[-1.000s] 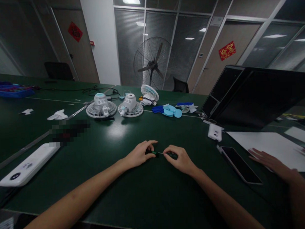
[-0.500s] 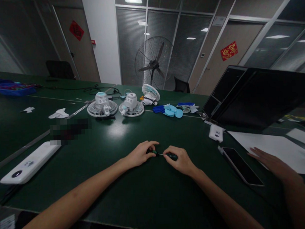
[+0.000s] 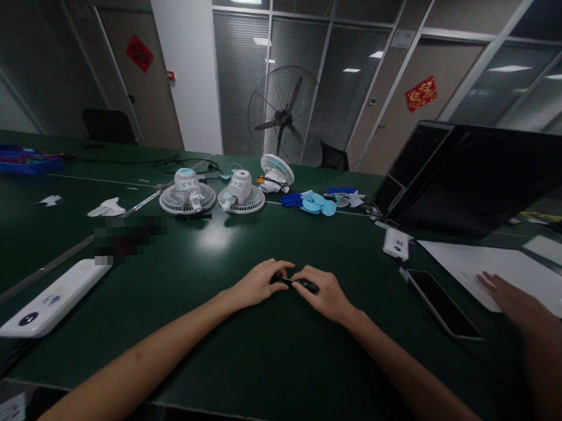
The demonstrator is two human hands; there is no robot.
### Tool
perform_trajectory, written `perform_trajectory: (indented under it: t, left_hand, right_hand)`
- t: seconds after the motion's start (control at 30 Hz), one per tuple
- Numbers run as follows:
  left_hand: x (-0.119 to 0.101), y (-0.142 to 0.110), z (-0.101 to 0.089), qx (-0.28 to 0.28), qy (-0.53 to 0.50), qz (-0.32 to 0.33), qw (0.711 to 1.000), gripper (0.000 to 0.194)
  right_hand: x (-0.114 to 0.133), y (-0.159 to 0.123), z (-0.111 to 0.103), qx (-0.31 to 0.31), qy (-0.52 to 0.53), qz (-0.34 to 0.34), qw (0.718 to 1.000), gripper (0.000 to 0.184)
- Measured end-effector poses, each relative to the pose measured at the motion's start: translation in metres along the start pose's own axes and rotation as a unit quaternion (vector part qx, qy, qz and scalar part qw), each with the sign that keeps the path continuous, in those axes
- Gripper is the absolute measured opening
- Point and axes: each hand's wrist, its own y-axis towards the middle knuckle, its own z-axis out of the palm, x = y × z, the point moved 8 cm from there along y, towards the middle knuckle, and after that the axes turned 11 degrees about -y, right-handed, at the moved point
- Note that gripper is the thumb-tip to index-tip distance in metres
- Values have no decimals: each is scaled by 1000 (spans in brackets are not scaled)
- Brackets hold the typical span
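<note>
At the middle of the table's near part, my left hand is closed around a small dark piece, mostly hidden by the fingers; earlier it showed some green. Opposite it, my right hand pinches what looks like a small screwdriver with a dark handle. Its thin metal shaft points left to the piece in my left hand. Fingertips of both hands almost meet, covering the spot where shaft and piece come together. Both hands rest low over the green tabletop.
Behind the hands stand two white fan heads, another small fan and light-blue fan blades. A white power bank, a phone and a large monitor lie right. Another person's hand touches white sheets. Left is a long white device.
My right hand has moved slightly left, closing the gap to my left hand, so less of the shaft shows. The other person's hand has slid across the white sheet.
</note>
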Motion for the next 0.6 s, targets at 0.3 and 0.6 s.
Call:
perform_trajectory:
  t: [0.3, 0.6]
  left_hand:
    - [0, -2, -1, -7, 3, 2, 1000, 54]
    - [15, -9, -12, -16, -10, -6, 1000, 48]
  right_hand:
    - [-13, 0, -9, -45, -43, 46, 997, 24]
    - [-90, -14, -34, -42, -311, 149, 938, 30]
